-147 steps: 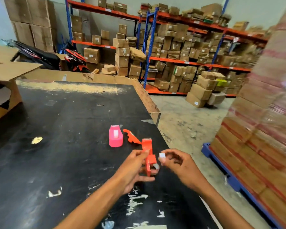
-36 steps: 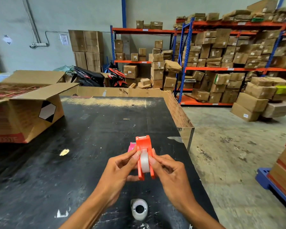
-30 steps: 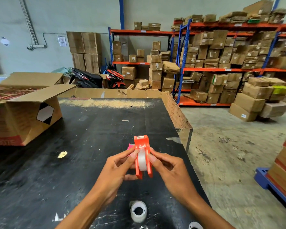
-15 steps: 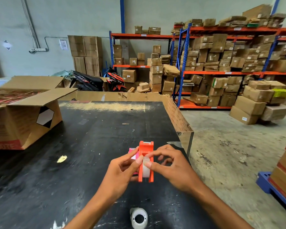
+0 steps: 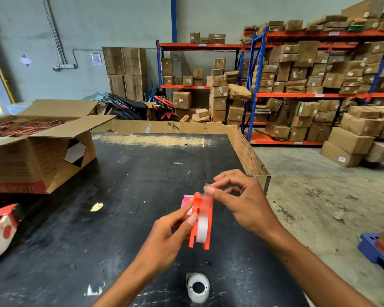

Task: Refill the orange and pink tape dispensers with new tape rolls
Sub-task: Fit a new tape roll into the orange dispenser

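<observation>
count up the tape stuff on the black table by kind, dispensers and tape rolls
Small tape dispensers: 2, the orange dispenser and the pink dispenser
Large tape gun: 1
Tape rolls: 2, roll in dispenser and loose roll
Total: 5

Orange tape dispenser (image 5: 200,222), bright and plain, holding a milky white tape roll (image 5: 202,229); a clear strip of tape (image 5: 207,197) lifted off its top; pink tape dispenser (image 5: 186,203) just behind it, a pale patch on its side; near edge, a second roll (image 5: 197,287), translucent white (dark hollow core); black table (image 5: 129,185), scuffed with white flecks, a tan dusty streak along the far edge, one pale yellow scrap (image 5: 96,206); left, a brown cardboard box (image 5: 42,158) with a red band along the bottom and a black-and-white hexagon mark; near left, a red-and-white tape gun (image 5: 0,229); far right, blue-and-orange shelving (image 5: 255,94) stacked with brown cartons.
</observation>
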`<state>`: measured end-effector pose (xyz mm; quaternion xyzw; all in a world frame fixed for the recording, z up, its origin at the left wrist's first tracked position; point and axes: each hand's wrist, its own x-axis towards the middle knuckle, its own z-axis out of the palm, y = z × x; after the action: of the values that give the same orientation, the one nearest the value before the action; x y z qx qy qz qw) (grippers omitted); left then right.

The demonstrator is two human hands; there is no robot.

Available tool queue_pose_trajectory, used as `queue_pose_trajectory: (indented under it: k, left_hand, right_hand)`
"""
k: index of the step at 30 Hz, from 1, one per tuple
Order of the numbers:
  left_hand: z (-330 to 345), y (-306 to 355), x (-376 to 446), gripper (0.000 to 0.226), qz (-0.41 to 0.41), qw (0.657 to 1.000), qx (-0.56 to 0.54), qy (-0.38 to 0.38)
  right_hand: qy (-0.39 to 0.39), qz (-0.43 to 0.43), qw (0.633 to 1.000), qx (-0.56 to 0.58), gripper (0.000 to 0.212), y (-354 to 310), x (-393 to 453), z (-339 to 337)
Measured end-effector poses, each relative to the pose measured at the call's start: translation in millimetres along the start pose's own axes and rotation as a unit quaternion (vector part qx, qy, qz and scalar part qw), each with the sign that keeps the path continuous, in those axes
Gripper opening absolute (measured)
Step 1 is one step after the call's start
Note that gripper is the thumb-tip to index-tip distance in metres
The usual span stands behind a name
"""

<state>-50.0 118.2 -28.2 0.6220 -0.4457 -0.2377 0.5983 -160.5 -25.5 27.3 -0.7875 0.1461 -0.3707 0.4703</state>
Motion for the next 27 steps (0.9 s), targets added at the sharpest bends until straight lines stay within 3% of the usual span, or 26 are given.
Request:
queue_pose_trajectory:
  k: [6, 11, 17, 22, 27]
  left_hand:
    - [0, 2, -2, 0.035, -0.002, 1.0, -0.005, -0.01]
    - [6, 6, 0, 0.034, -0.032, 0.999, 0.003, 0.006]
    - [4, 2, 5, 0.059, -0.027, 1.0, 0.003, -0.007]
    - [13, -3, 11, 0.057, -0.036, 0.999, -0.026, -0.006]
    - [29, -4, 35, 0.041, -0.103, 0.993, -0.041, 0.042]
  right_hand:
    - [-0.066, 0.087, 0.991, 0.074, 0.011, 2, 13, -2]
    - [-0.063, 0.114, 0.987, 0.089, 0.013, 7, 12, 0]
    - [-0.084, 0.206, 0.968, 0.113, 0.015, 11, 19, -5]
    - [-0.097, 0.235, 0.958, 0.132, 0.019, 22, 21, -13]
    - [-0.04, 0.228, 0.966, 0.113, 0.028, 50, 8, -13]
